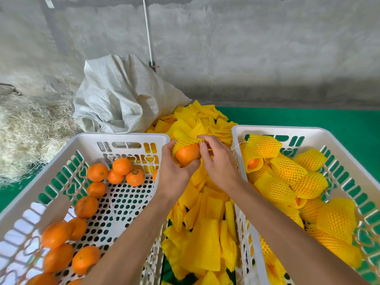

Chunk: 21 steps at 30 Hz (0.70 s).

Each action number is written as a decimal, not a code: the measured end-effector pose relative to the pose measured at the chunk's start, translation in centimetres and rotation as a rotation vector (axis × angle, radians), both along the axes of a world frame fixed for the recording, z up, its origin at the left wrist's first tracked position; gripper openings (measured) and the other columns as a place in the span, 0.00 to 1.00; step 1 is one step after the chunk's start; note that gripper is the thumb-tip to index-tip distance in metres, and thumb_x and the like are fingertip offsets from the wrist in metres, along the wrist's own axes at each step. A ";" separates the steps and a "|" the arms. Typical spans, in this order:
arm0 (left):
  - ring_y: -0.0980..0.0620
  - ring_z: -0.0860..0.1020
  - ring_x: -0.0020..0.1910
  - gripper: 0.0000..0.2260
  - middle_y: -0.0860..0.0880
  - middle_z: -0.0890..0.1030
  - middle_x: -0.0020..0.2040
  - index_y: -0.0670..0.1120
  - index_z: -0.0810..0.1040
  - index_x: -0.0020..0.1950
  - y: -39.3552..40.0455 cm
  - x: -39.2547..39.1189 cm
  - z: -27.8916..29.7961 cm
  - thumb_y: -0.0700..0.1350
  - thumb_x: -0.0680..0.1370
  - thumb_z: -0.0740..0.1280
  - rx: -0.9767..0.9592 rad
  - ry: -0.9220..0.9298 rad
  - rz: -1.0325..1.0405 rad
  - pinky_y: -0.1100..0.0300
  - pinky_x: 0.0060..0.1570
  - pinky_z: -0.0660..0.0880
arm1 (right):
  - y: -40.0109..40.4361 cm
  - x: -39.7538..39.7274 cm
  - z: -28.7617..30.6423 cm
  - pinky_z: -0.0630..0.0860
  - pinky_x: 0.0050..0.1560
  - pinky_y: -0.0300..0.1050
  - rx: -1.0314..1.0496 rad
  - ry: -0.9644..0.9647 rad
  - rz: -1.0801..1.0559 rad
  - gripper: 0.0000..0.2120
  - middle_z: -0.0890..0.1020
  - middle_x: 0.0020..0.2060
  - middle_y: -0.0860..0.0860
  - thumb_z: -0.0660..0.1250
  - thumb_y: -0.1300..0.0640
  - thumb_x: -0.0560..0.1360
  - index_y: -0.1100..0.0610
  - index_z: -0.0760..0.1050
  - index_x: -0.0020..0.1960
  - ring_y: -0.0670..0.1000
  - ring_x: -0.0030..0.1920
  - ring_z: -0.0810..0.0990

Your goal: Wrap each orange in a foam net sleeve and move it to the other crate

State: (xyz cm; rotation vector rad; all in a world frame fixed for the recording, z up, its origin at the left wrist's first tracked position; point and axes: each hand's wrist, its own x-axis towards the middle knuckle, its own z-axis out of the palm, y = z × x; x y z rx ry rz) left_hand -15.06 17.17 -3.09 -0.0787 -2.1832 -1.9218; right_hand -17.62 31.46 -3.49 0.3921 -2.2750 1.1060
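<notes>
Two white crates, side by side on green matting, well apart with a heap between. Left crate [67, 145]: perforated floor, slotted walls, bare oranges [96, 172] loose along the far end and down the left side, about a dozen in view, much of the floor showing. Right crate [267, 129]: nearly full of oranges already in yellow net, wrapped fruit [287, 169] piled against each other, most lying on their sides with sleeve ends pointing different ways; one near the far left corner showing orange skin through its open end. Between the crates, a loose heap of flat yellow sleeves [203, 243], running from the near edge up to a grey woven sack [123, 93] slumped against the concrete wall. Straw to the far left.

Above the heap, between the two crates: one orange [187, 154], held up, half inside a sleeve [185, 138]. Sleeve over the far, upper part only; near, lower half bare. Long axis of the sleeve roughly away from the camera, open mouth toward the near side. Left hand [174, 171] cupped under and around the orange, fingers curled on it. Right hand [218, 161] pinching the sleeve's edge at the top right.
</notes>
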 end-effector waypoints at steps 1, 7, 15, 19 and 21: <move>0.70 0.79 0.52 0.33 0.60 0.74 0.60 0.55 0.66 0.70 0.0 0.0 0.0 0.42 0.73 0.80 0.002 0.006 0.002 0.72 0.46 0.76 | 0.1 -0.1 0.0 0.67 0.54 0.20 -0.012 -0.015 0.005 0.14 0.81 0.62 0.50 0.61 0.56 0.85 0.56 0.77 0.68 0.36 0.59 0.72; 0.46 0.82 0.58 0.30 0.49 0.77 0.62 0.51 0.70 0.68 -0.4 0.0 0.0 0.46 0.72 0.82 0.061 0.043 0.078 0.46 0.55 0.82 | 0.4 0.2 0.7 0.80 0.49 0.46 0.002 0.021 0.007 0.09 0.82 0.54 0.53 0.67 0.62 0.81 0.60 0.80 0.60 0.49 0.52 0.80; 0.51 0.80 0.58 0.28 0.49 0.78 0.60 0.49 0.72 0.68 0.3 0.6 0.5 0.53 0.74 0.81 0.065 0.181 0.179 0.54 0.55 0.80 | 0.4 1.1 1.9 0.78 0.37 0.45 0.074 0.383 0.002 0.05 0.80 0.44 0.56 0.69 0.65 0.75 0.65 0.79 0.50 0.51 0.41 0.78; 0.63 0.78 0.49 0.28 0.53 0.77 0.61 0.54 0.69 0.74 0.3 0.5 0.5 0.48 0.78 0.77 0.086 0.185 0.125 0.65 0.49 0.77 | 0.4 0.8 1.0 0.79 0.42 0.41 0.204 0.170 0.007 0.16 0.81 0.54 0.52 0.68 0.54 0.80 0.59 0.75 0.64 0.50 0.49 0.81; 0.67 0.76 0.59 0.26 0.60 0.75 0.68 0.54 0.70 0.76 0.0 0.1 0.3 0.47 0.80 0.75 0.050 0.193 0.128 0.71 0.55 0.74 | 0.6 0.3 0.2 0.76 0.46 0.40 0.327 0.082 -0.042 0.23 0.82 0.60 0.53 0.68 0.50 0.80 0.57 0.71 0.72 0.52 0.54 0.82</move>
